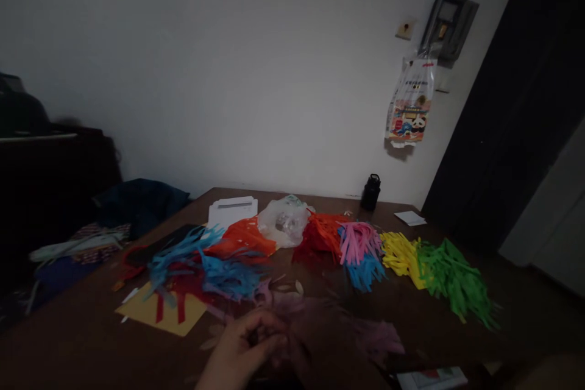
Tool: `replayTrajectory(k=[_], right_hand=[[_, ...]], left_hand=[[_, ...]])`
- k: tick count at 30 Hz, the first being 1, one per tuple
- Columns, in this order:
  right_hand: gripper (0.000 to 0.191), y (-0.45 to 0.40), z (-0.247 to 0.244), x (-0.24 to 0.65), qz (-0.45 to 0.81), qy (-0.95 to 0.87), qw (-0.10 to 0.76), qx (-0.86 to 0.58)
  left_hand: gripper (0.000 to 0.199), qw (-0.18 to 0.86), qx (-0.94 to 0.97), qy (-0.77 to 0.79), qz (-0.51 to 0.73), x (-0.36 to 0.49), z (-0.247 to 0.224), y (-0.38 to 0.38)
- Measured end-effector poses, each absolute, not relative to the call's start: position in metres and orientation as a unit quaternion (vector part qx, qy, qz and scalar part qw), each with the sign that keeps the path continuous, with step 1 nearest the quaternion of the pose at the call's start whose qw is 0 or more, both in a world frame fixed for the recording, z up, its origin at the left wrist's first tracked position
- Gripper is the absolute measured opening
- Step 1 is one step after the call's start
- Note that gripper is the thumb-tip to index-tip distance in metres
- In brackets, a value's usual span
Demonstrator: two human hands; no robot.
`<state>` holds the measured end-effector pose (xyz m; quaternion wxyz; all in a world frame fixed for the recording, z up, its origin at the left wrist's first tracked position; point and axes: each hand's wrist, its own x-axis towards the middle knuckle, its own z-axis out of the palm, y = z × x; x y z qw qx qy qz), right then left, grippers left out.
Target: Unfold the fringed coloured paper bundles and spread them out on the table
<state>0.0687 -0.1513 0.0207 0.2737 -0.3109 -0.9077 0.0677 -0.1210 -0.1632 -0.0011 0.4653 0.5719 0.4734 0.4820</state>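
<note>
My left hand (247, 344) comes in from the bottom edge, its thumb and index finger curled together in a pinch. Blurred mauve fringed strips (301, 311) lie at and just beyond its fingertips, and the hand appears to hold part of them. More of the mauve fringe (379, 338) spreads to the right. Left of the hand is a yellow sheet (150, 314) with two red strips across it. Blue fringed strips (233, 274) lie beyond the hand. My right hand cannot be made out; the lower right is dark and blurred.
Across the brown table (356, 372) lie orange (242, 239), red (315, 241), pink (361, 241), yellow (402, 256) and green fringed bundles (457, 280). Behind them are white papers (231, 210), a clear plastic bag (283, 219) and a black bottle (370, 192). A printed bag (411, 103) hangs on the wall.
</note>
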Motion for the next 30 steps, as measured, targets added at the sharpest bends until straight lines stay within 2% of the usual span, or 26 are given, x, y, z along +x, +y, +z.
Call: replayTrajectory(k=[8, 13, 20, 26, 30], right_hand=[[0.029, -0.161, 0.016, 0.072, 0.062, -0.907, 0.269, -0.319], [0.032, -0.161, 0.014, 0.074, 0.067, -0.904, 0.274, -0.322], [0.031, -0.162, 0.003, 0.074, 0.082, -0.9, 0.272, -0.329], [0.022, -0.161, -0.016, 0.06, 0.1, -0.894, 0.26, -0.35], [0.021, -0.165, -0.03, 0.049, 0.108, -0.891, 0.258, -0.357]], left_hand=[[0.023, 0.483, 0.57, 0.494, 0.444, -0.119, 0.006, -0.168], [0.029, 0.471, 0.557, 0.506, 0.461, -0.119, 0.002, -0.168], [0.034, 0.495, 0.598, 0.49, 0.398, -0.12, 0.021, -0.176], [0.038, 0.411, 0.654, 0.497, 0.395, -0.123, 0.017, -0.182], [0.043, 0.423, 0.66, 0.489, 0.382, -0.127, 0.009, -0.185]])
